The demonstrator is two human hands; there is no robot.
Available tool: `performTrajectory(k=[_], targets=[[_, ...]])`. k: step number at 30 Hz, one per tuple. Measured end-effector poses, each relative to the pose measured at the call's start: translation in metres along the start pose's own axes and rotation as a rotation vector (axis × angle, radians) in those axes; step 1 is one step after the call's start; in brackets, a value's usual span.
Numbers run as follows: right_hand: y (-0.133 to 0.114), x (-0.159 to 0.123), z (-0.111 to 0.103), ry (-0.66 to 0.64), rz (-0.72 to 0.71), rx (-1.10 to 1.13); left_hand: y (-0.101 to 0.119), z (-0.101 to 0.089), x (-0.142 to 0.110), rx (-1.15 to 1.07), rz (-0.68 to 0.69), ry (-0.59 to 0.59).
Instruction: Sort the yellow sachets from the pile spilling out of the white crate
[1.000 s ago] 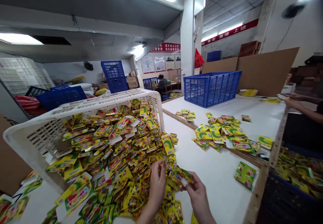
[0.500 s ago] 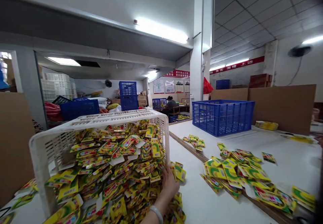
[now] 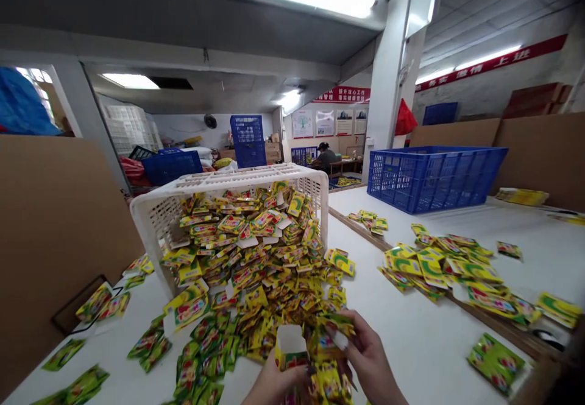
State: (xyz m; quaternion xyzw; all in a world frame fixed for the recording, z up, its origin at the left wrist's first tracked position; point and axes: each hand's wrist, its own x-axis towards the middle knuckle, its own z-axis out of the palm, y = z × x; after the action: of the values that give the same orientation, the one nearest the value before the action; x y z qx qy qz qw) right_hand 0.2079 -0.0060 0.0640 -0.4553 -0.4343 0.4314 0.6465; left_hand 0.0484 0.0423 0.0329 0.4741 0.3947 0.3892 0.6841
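Evidently, the left hand (image 3: pixel 275 383) grips an open carton (image 3: pixel 291 343) while the right hand (image 3: pixel 369 354) pinches yellow sachets (image 3: pixel 333 324); this seems a pairing step, calling for careful alignment.

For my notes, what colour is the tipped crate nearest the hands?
White; the head view shows the tipped crate best.

Holding open-topped carton (image 3: pixel 292 357) in left hand (image 3: pixel 276 383) | gripping yellow packets (image 3: pixel 336 322), count unclear, in right hand (image 3: pixel 369 353) just beside | facing white crate (image 3: pixel 323 210) on its side, with cartons (image 3: pixel 256 222) heaped inside | showing green packets (image 3: pixel 201 351) near left, blue crate (image 3: pixel 434 179) farther right
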Motion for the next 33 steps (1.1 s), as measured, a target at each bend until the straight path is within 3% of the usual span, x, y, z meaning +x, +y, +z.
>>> performTrajectory(k=[2,5,10,13,18,23,25,28,30,33], targets=[[-0.014,0.003,0.026,-0.115,-0.073,0.028,0.009,0.003,-0.020,-0.012,0.029,-0.091],[-0.028,0.002,0.046,-0.309,-0.243,-0.213,0.024,0.002,-0.040,0.069,0.049,-0.152],[-0.043,-0.009,0.043,-0.614,-0.275,-0.695,0.023,-0.007,-0.052,0.083,0.055,-0.259],[-0.053,-0.016,0.038,-0.749,-0.232,-0.826,0.013,-0.006,-0.051,0.086,0.090,-0.330],[-0.046,-0.019,0.023,-0.640,-0.002,-0.615,-0.002,-0.009,-0.048,0.079,0.133,-0.380],[-0.014,-0.026,0.018,-0.586,-0.213,-0.517,-0.020,-0.017,-0.052,0.142,0.022,-0.360],[-0.008,-0.031,0.019,-0.592,-0.238,-0.449,-0.024,-0.017,-0.054,0.117,-0.007,-0.389],[-0.007,-0.039,0.014,-0.639,-0.189,-0.402,-0.025,-0.015,-0.057,0.153,-0.006,-0.377],[-0.001,-0.042,0.004,-0.598,-0.111,-0.413,-0.025,-0.015,-0.058,0.159,-0.006,-0.341],[0.028,-0.044,-0.013,-0.578,-0.010,-0.413,-0.030,-0.014,-0.058,0.179,-0.016,-0.356]])
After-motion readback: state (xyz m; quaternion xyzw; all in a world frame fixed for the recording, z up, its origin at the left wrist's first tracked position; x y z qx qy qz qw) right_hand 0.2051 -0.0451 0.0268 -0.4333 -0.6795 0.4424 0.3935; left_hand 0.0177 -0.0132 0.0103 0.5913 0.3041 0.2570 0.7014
